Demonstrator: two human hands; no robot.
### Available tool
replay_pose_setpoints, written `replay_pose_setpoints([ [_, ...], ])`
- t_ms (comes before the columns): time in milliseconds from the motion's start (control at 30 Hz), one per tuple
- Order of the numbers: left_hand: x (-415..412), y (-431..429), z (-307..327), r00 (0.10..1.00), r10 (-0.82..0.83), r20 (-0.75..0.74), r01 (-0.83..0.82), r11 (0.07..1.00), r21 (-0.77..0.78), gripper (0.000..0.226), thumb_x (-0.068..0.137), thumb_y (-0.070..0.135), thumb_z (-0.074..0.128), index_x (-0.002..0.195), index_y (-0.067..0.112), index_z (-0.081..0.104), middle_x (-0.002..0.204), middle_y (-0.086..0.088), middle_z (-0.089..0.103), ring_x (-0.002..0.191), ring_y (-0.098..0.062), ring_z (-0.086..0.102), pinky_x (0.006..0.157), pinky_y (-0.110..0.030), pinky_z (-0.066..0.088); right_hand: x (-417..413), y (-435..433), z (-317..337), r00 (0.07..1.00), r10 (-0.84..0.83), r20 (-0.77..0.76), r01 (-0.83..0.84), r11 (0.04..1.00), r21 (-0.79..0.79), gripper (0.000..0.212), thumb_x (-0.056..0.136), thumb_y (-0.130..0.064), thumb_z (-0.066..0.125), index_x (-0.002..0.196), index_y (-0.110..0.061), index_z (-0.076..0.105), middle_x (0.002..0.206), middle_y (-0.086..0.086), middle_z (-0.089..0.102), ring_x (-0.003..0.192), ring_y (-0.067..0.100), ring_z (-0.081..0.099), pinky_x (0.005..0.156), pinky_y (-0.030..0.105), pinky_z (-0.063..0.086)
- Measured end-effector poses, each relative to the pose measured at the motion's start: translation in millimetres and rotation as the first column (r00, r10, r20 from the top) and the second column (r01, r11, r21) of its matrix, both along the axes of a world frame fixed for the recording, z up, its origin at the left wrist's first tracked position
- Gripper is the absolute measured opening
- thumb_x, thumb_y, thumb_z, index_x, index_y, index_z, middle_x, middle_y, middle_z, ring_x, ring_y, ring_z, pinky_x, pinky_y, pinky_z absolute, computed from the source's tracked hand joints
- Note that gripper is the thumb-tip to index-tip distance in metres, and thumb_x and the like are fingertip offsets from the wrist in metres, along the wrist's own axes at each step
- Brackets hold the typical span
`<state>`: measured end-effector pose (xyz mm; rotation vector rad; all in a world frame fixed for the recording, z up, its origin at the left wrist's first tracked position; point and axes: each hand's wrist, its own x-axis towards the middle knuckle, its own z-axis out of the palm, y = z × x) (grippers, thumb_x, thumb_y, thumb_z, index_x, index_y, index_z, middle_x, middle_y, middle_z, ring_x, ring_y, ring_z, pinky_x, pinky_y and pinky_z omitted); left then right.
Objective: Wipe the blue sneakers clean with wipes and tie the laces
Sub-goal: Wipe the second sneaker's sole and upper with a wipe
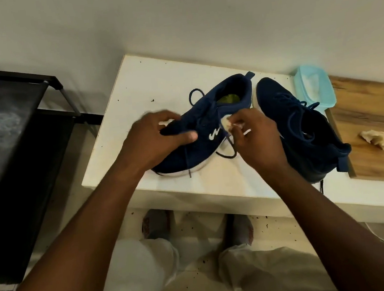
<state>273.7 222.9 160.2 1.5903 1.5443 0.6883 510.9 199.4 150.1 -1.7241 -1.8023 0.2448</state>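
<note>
The left hand [161, 137] was curled over the toe end of a navy knit sneaker with a white logo [199, 151], thumb pressed along its side, holding it down on a white table top [155, 82] peppered with dark crumbs. Just beside it, the right hand [257, 138] pinched a crumpled white wipe [228, 122] in its fingertips and held it against the shoe close to the logo, the other fingers bent in loosely. The shoe's dark blue laces [194, 94] trailed loose, one loop lying beyond the left hand and an end straggling toward the table's near edge. To the outer side of the right hand the second navy sneaker [304, 132] sat on the same table, its heel nearest the person. Past it, against the off-white wall [195, 13], stood a pale blue plastic tub [313, 88], partly on a brown wood-grain board [373, 105]; a balled-up, soiled wipe [374, 139] lay on that board, well apart from both hands. Off beyond the left hand stood a black metal-framed rack [6, 142]. Under the table the pale floor [278, 221] showed more dark specks.
</note>
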Motion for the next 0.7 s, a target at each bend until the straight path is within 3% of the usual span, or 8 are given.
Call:
replay_pose_setpoints([
  [133,3,0,-5,0.999,-0.012,-0.047,0.01,0.999,-0.037,0.049,0.067,0.06,0.086,0.109,0.039,0.072,0.112,0.016,0.071,0.098,-0.01,0.069,0.091,-0.044,0.058,-10,-3,0,0.997,-0.023,-0.069,0.022,1.0,-0.015,0.015,0.089,-0.006,0.062,0.097,-0.017,0.068,0.095,0.0,0.065,0.083,0.013,0.061,0.074,0.036,0.056],
  [233,5,1,-6,0.997,0.048,-0.058,-0.048,0.999,-0.001,0.043,0.069,0.057,0.086,0.104,0.034,0.075,0.106,0.014,0.073,0.094,-0.011,0.07,0.09,-0.043,0.058,-36,-20,4,0.976,0.216,-0.04,-0.219,0.97,-0.107,0.012,0.09,-0.007,0.063,0.094,-0.016,0.071,0.093,-0.001,0.067,0.079,0.013,0.06,0.072,0.03,0.053],
  [333,3,2,-9,0.996,0.077,-0.038,-0.077,0.997,-0.005,0.036,0.071,0.053,0.086,0.1,0.034,0.077,0.104,0.016,0.074,0.099,-0.008,0.069,0.093,-0.041,0.056,-44,-26,8,0.903,0.425,0.059,-0.404,0.889,-0.216,0.013,0.088,-0.006,0.065,0.094,-0.016,0.073,0.091,0.002,0.067,0.079,0.017,0.06,0.073,0.035,0.052],
  [400,3,2,-10,0.996,0.083,-0.025,-0.083,0.996,-0.016,0.032,0.073,0.05,0.086,0.099,0.035,0.078,0.104,0.016,0.074,0.103,-0.008,0.067,0.094,-0.041,0.056,-31,-13,8,0.944,0.324,0.071,-0.309,0.937,-0.161,0.015,0.088,-0.004,0.063,0.093,-0.014,0.073,0.092,0.005,0.067,0.081,0.02,0.062,0.074,0.04,0.054],
  [467,3,2,-9,0.997,0.082,-0.006,-0.083,0.996,-0.038,0.032,0.074,0.047,0.086,0.101,0.034,0.078,0.106,0.016,0.073,0.104,-0.009,0.067,0.095,-0.042,0.056,-12,0,8,0.989,0.106,0.098,-0.096,0.99,-0.101,0.015,0.09,-0.007,0.062,0.097,-0.015,0.073,0.096,0.004,0.068,0.083,0.02,0.063,0.076,0.042,0.055],
  [533,3,3,-10,0.997,0.08,-0.002,-0.08,0.996,-0.043,0.032,0.074,0.046,0.086,0.102,0.034,0.078,0.106,0.016,0.074,0.104,-0.009,0.067,0.095,-0.042,0.056,-3,3,9,0.996,0.001,0.085,0.008,0.995,-0.097,0.014,0.091,-0.009,0.063,0.098,-0.015,0.074,0.097,0.002,0.069,0.083,0.017,0.064,0.077,0.034,0.056],
  [600,2,4,-11,0.996,0.086,0.01,-0.086,0.995,-0.041,0.031,0.074,0.044,0.087,0.102,0.033,0.079,0.104,0.017,0.073,0.103,-0.009,0.068,0.094,-0.041,0.057,-10,-6,13,0.981,0.185,0.067,-0.167,0.963,-0.213,0.014,0.088,-0.004,0.065,0.09,-0.015,0.075,0.093,-0.001,0.07,0.078,0.015,0.064,0.071,0.015,0.049],
  [700,3,3,-11,0.996,0.083,0.026,-0.082,0.995,-0.049,0.032,0.074,0.042,0.087,0.103,0.032,0.079,0.099,0.018,0.07,0.103,-0.009,0.068,0.094,-0.041,0.057,-20,-20,17,0.849,0.525,0.063,-0.463,0.794,-0.394,0.016,0.083,0.0,0.069,0.084,-0.014,0.076,0.086,-0.002,0.07,0.076,0.014,0.063,0.067,0.02,0.048],
])
